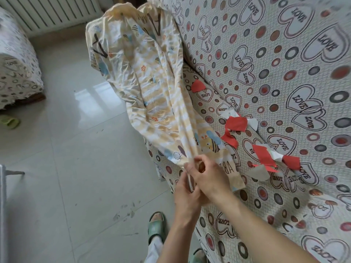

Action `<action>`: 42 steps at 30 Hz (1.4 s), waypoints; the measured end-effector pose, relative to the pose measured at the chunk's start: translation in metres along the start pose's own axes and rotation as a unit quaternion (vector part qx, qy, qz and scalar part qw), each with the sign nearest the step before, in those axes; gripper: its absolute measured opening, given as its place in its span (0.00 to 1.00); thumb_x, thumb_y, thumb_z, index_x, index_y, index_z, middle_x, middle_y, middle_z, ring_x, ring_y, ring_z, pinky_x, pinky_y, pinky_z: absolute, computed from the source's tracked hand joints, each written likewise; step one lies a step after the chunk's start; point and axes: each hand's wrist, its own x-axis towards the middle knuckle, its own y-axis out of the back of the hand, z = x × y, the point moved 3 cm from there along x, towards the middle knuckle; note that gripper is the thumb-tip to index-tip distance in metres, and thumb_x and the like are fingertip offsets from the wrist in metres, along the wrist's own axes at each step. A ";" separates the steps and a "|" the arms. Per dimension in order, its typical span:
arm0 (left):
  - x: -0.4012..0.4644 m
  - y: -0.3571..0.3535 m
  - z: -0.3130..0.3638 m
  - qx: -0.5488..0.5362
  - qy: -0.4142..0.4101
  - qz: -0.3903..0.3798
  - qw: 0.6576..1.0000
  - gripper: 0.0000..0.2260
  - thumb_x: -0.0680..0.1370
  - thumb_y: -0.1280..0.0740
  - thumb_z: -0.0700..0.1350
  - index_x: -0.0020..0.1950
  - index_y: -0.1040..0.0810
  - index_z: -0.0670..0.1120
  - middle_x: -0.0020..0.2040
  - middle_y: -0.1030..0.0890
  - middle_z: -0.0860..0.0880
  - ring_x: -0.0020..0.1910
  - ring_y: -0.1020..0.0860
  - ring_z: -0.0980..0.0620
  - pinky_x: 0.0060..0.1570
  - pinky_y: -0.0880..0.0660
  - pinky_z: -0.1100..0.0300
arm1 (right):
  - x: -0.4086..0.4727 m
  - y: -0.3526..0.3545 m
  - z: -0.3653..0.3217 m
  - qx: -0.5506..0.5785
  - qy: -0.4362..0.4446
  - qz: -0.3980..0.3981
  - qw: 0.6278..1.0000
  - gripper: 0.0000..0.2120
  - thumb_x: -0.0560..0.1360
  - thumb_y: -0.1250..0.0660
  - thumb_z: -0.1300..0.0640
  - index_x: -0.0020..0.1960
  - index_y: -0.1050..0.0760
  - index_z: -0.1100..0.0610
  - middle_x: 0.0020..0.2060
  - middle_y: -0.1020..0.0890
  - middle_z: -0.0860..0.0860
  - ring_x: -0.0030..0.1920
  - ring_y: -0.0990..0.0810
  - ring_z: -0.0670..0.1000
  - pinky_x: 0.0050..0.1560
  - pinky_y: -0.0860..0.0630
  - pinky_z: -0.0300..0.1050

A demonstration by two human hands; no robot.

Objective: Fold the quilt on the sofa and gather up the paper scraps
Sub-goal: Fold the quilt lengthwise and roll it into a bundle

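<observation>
A thin yellow quilt [148, 76] printed with bees and letters hangs stretched along the front edge of the sofa [275, 76], which wears a heart-and-dot cover. My left hand [187, 192] and my right hand [207, 173] meet at the quilt's near end, both gripping its bunched edges together. Red and white paper scraps [262, 154] lie scattered on the sofa seat just right of the quilt, with one red scrap [197, 85] farther back.
A pale tiled floor [76, 149] lies to the left. An armchair [17, 59] with the same cover stands at far left before a white radiator [49, 10]. A green slipper [9, 121] lies by it. My feet in green slippers [156, 226] stand beside the sofa.
</observation>
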 end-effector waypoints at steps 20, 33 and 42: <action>0.003 -0.041 0.009 0.017 -0.058 -0.060 0.996 0.17 0.74 0.32 0.30 0.58 0.21 0.46 0.49 0.15 0.50 0.49 0.19 0.56 0.51 0.24 0.63 | 0.039 0.044 -0.008 -0.038 -0.032 0.087 0.995 0.14 0.78 0.38 0.50 0.34 0.31 0.53 0.32 0.27 0.45 0.37 0.26 0.53 0.35 0.36 0.44; 0.020 -0.016 0.027 -0.006 0.084 -0.130 0.988 0.14 0.72 0.40 0.29 0.49 0.19 0.43 0.40 0.19 0.47 0.38 0.23 0.54 0.39 0.26 0.61 | 0.035 0.044 -0.029 -0.151 -0.012 -0.024 0.988 0.13 0.77 0.42 0.59 0.59 0.26 0.50 0.50 0.22 0.48 0.39 0.27 0.50 0.31 0.37 0.39; 0.121 0.014 0.052 -0.135 0.227 0.041 0.964 0.17 0.75 0.29 0.51 0.60 0.22 0.43 0.43 0.18 0.46 0.36 0.20 0.50 0.34 0.24 0.58 | 0.030 0.017 -0.030 -0.118 0.046 -0.103 0.987 0.21 0.80 0.41 0.58 0.69 0.35 0.41 0.45 0.25 0.45 0.35 0.26 0.45 0.30 0.37 0.32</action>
